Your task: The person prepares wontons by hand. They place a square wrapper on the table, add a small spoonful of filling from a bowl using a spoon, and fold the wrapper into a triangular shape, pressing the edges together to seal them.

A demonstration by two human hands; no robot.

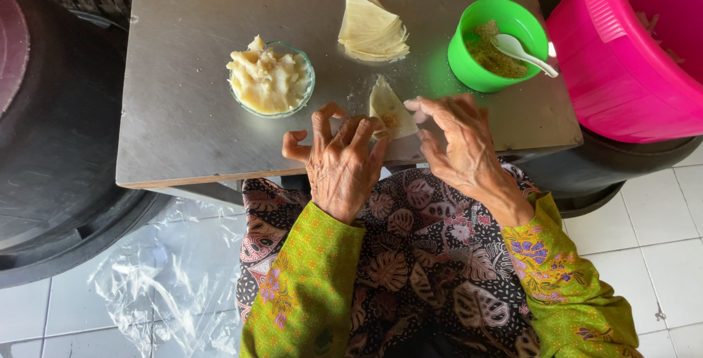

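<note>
The surface (183, 109) lay bare along its left edge and far-left corner, giving a hand free passage. A glass bowl (272, 80), a wrapper stack (372, 32) and a green cup (494, 43) crowded the middle and right edge; a pink bucket (630, 58) blocked the right.

Bright daylight, sharp focus; soft glare on metal tabletop (183, 109), green cast beside cup (476, 65); slight edge distortion.
</note>
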